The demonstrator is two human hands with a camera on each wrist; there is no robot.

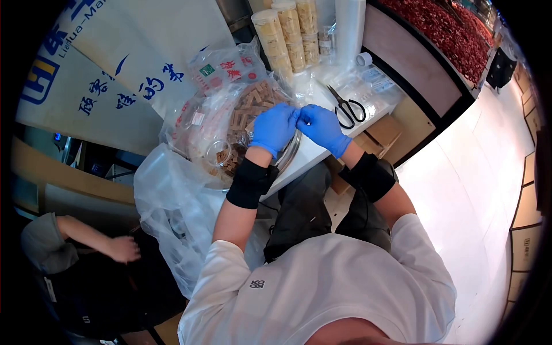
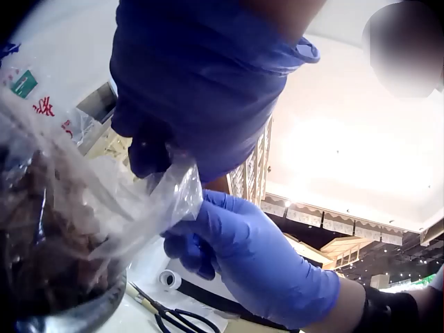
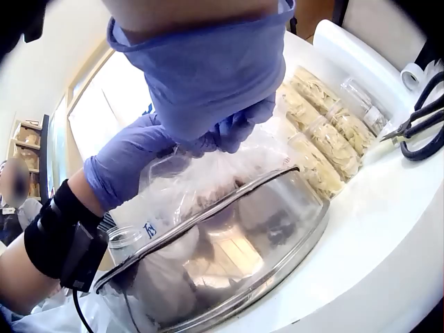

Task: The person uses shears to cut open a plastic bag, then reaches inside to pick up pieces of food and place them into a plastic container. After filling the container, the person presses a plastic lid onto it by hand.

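Observation:
Blue-gloved, my left hand [image 1: 273, 129] and right hand [image 1: 323, 127] meet over the near edge of a shiny metal basin [image 3: 201, 222]. A clear plastic bag [image 2: 182, 198] runs between them. The right thumb and fingers pinch its edge in the left wrist view, while the left fingers curl down onto it beside them, partly hidden by the hand. Brown block-shaped pieces [image 1: 253, 103] lie in the basin amid clear plastic with red print. A clear jar [image 1: 219, 154] with brown pieces stands left of my left hand.
Stacked tubs [image 1: 284, 34] of pale flakes stand at the back. Black-handled scissors [image 1: 347, 106] and a tape roll [image 1: 364, 59] lie right of the hands. A white plastic sheet [image 1: 167, 195] hangs at the left, near another person's arm [image 1: 92, 236].

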